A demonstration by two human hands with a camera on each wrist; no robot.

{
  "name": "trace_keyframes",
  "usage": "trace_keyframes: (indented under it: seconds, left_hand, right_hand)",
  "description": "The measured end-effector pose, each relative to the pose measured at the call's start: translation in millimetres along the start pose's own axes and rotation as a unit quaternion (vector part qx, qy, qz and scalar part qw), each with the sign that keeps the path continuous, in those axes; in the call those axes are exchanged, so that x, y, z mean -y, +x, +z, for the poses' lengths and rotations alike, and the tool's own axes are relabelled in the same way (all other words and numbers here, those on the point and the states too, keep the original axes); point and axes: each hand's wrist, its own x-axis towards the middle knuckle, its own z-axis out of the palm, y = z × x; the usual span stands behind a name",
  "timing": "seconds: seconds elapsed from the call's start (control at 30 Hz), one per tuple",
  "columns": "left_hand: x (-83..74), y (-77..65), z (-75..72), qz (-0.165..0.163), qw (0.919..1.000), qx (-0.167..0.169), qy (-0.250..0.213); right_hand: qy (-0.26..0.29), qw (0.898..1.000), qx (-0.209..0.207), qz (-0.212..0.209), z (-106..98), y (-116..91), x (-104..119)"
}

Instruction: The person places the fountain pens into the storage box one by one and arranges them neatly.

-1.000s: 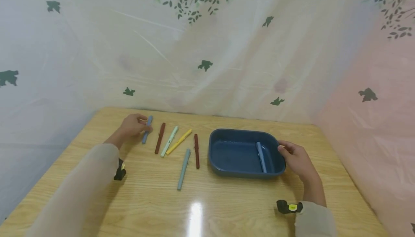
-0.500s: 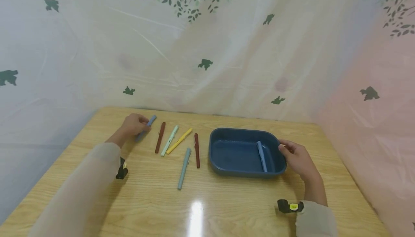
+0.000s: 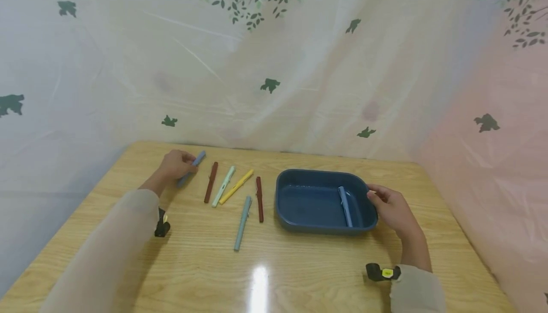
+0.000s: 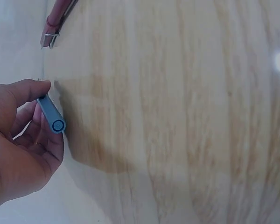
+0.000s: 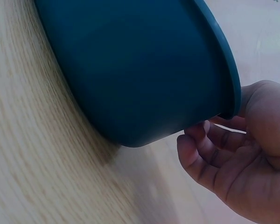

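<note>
At the far left of the table, my left hand (image 3: 176,164) pinches a blue pen (image 3: 200,158) between thumb and fingers. In the left wrist view that pen (image 4: 53,116) slants, its round end toward the camera, with the thumb over it. My right hand (image 3: 388,207) grips the right rim of a dark blue rectangular dish (image 3: 308,229); in the right wrist view its fingers (image 5: 189,151) curl under the rim, against the outer wall. Inside the dish, near its right end, lies another blue pen (image 3: 345,207).
Between the left hand and the dish lie several pens: a dark red pen (image 3: 211,182), a pale green pen (image 3: 223,187), a yellow pen (image 3: 237,187), another dark red pen (image 3: 259,200) and a grey-green pen (image 3: 242,223). A patterned curtain (image 3: 274,113) hangs behind the wooden table (image 3: 205,275).
The blue pen in my left hand has turned, its upper end swinging right and its lower end left. The right hand and the dish have stayed in place.
</note>
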Motion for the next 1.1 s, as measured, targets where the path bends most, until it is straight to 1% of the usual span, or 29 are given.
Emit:
trace_keyframes:
  seconds: [0.2, 0.4, 0.63, 0.83, 1.1]
  left_hand:
    - [-1.4, -0.6, -2.2, -0.006, 0.9993, -0.005, -0.037]
    - [-6.9, -1.9, -4.6, 0.002, 0.9985, -0.020, -0.050]
    - [-23.9, -3.3, -7.8, 0.003, 0.9976, -0.021, -0.066]
    - [-40.2, -0.9, -8.5, 0.020, 0.9975, -0.021, -0.064]
    - [-53.3, 2.4, -12.0, 0.024, 0.9954, -0.012, -0.092]
  right_hand:
    - [0.001, 1.000, 0.002, -0.002, 1.2, 1.3, 0.1]
    - [0.009, 1.000, 0.008, 0.005, 3.0, 2.4, 1.1]
    - [0.009, 1.000, 0.009, 0.004, 3.8, 2.8, -0.4]
    - [0.005, 1.000, 0.009, 0.006, 0.5, -0.2, -2.4]
    - [0.007, 1.000, 0.004, -0.002, -0.2, -0.5, -0.5]
